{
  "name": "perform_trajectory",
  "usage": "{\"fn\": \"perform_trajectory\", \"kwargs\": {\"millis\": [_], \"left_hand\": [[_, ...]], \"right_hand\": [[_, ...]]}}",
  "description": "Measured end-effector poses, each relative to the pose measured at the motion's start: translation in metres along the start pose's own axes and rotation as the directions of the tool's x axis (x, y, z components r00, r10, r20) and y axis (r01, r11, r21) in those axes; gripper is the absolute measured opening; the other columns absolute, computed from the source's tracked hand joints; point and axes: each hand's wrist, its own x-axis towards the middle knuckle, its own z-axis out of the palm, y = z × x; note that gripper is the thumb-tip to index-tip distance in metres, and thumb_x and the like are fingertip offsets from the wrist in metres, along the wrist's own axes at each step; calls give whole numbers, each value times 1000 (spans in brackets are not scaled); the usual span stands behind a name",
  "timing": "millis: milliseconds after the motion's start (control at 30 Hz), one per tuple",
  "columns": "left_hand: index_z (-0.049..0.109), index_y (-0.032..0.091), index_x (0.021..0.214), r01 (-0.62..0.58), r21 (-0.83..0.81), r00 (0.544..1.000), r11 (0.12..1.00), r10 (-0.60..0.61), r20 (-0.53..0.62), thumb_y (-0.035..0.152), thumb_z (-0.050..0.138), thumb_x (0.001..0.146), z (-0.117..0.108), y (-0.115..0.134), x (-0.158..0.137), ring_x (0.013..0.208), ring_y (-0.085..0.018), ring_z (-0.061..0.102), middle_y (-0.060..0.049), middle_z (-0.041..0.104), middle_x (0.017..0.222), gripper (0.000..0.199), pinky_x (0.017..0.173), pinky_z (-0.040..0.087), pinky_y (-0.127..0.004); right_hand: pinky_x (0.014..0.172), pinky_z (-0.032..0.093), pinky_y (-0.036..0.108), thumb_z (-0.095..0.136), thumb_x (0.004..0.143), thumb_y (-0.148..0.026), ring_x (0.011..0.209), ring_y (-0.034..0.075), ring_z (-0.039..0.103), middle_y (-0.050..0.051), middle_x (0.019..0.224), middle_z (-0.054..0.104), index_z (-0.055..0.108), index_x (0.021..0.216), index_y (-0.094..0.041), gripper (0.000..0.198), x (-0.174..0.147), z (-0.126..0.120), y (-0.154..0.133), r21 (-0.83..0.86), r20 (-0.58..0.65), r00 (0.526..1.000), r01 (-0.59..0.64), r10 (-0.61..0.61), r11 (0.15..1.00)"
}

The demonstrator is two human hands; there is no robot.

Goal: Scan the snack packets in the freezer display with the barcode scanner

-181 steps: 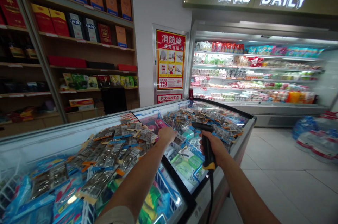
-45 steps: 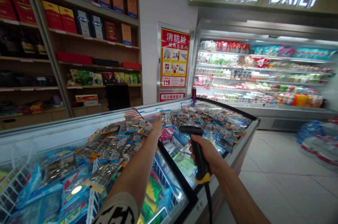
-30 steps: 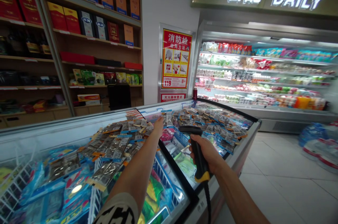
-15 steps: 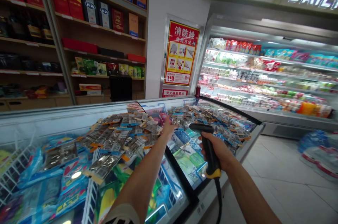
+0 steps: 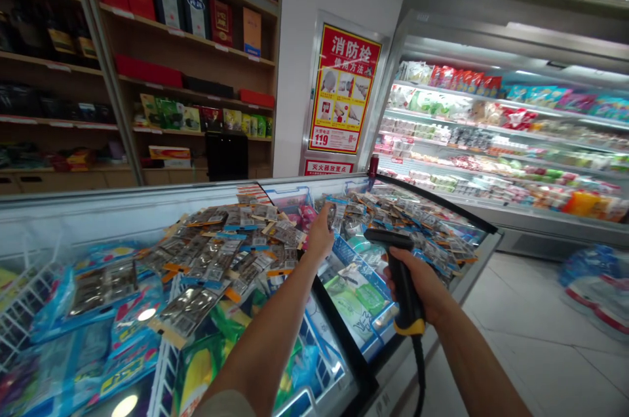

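My right hand (image 5: pixel 430 282) is wrapped round the handle of a black and yellow barcode scanner (image 5: pixel 403 282), its head pointing left over the freezer and its cable hanging down. My left hand (image 5: pixel 322 233) is stretched out over the middle of the freezer, fingers closed on a small flat packet (image 5: pixel 339 204) with a blue edge; part of it is hidden behind the fingers. Similar clear and brown packets (image 5: pixel 211 250) lie heaped to the left of that hand. Another heap of packets (image 5: pixel 417 227) spreads behind the scanner. A pink package (image 5: pixel 307 215) shows beside my left hand.
The chest freezer (image 5: pixel 122 189) has black-framed glass lids (image 5: pixel 351 358) and wire baskets (image 5: pixel 164 371) with bagged frozen goods. Shelves of boxes (image 5: pixel 196 56) stand behind at left, and a lit chiller (image 5: pixel 511 141) at right. Wrapped bottles (image 5: pixel 597 286) sit on the floor.
My left hand has gone from spread fingers over the packets to closed fingers, with a packet raised in them. The scanner stays in my right hand. The view has shifted slightly.
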Motion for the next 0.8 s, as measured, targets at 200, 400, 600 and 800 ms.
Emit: {"fn": "perform_trajectory", "kwargs": {"millis": [200, 400, 600, 800], "left_hand": [[62, 22, 93, 99, 63, 986, 993, -106, 127, -4, 48, 59, 6, -3, -8, 93, -21, 49, -4, 58, 80, 45, 93, 25, -36], [58, 20, 52, 31, 221, 953, 975, -95, 287, 13, 70, 45, 12, 9, -28, 100, -31, 43, -7, 58, 80, 15, 97, 8, -46], [46, 19, 45, 18, 219, 953, 975, -84, 292, 10, 64, 53, 19, 21, -47, 97, -30, 46, -8, 53, 59, 22, 93, 20, -41], [51, 20, 53, 96, 194, 953, 976, -147, 265, 19, 67, 53, 9, 22, -47, 87, -28, 51, -6, 52, 55, 16, 86, 30, -37]], "right_hand": [[30, 38, 19, 52, 71, -36, 35, 8, 45, -4, 47, 49, 51, 72, -17, 19, -9, -10, -5, 47, -4, 1000, 29, -29, 998], [31, 38, 19, 51, 71, -37, 35, 8, 46, -4, 48, 50, 51, 71, -17, 19, -17, -21, -10, 86, 2, 998, 58, -58, 995], [30, 38, 19, 51, 71, -36, 35, 8, 46, -4, 47, 50, 50, 72, -17, 20, -24, -26, -10, 102, -8, 998, 64, -64, 993], [30, 37, 19, 50, 71, -37, 36, 8, 46, -4, 47, 50, 50, 73, -17, 20, -29, -26, -12, 113, 13, 997, 71, -73, 991]]}}
